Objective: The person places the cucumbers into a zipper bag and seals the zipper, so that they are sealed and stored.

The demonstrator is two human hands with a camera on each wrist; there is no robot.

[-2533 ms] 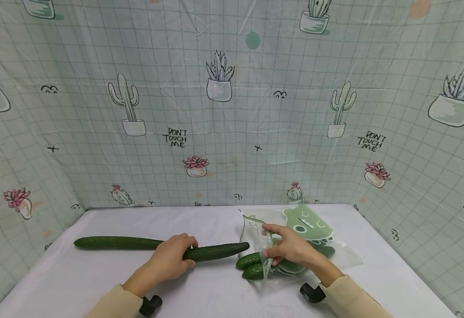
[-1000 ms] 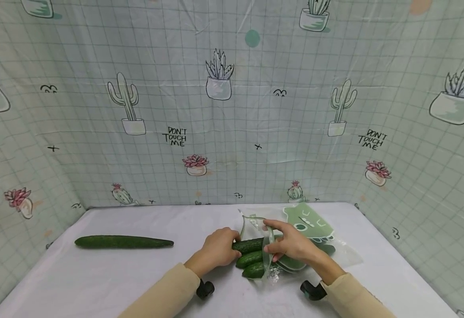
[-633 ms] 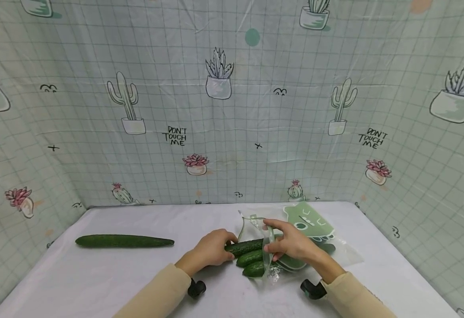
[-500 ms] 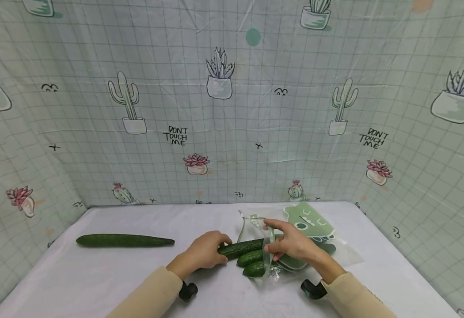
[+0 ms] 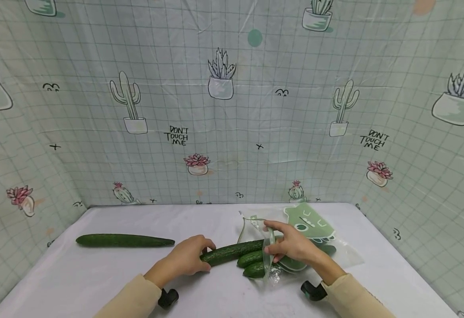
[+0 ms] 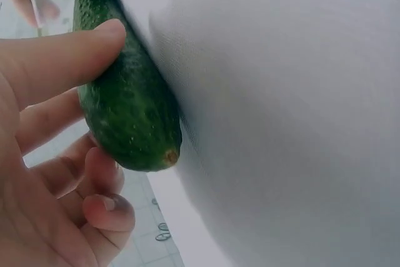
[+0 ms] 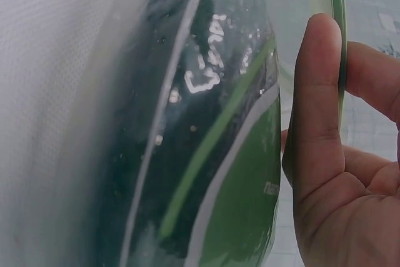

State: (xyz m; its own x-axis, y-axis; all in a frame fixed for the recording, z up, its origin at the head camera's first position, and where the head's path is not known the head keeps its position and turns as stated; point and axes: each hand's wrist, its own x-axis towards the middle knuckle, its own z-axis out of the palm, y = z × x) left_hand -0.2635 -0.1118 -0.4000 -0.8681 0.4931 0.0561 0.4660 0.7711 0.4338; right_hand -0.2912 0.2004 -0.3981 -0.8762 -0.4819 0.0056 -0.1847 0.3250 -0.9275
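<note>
My left hand (image 5: 185,256) grips a long dark green cucumber (image 5: 233,251) near its left end, the thumb across it in the left wrist view. That cucumber slants over the white tabletop, its far end inside the mouth of a clear zip bag (image 5: 313,222) with a green cartoon print. My right hand (image 5: 294,244) pinches the bag's rim between thumb and fingers and holds the mouth raised. Two more cucumbers (image 5: 250,259) lie side by side, partly in the bag, their left ends sticking out. In the right wrist view, the bag's plastic (image 7: 237,211) covers dark green shapes.
Another long cucumber (image 5: 124,240) lies alone on the left of the table (image 5: 116,282). A cactus-print curtain (image 5: 156,168) stands behind and at both sides. A black wrist camera (image 5: 168,299) sits at each sleeve cuff.
The left hand brought the cucumber rightward into the bag's mouth, then moved back left with it, so more of it shows outside. The right hand has kept its hold on the rim.
</note>
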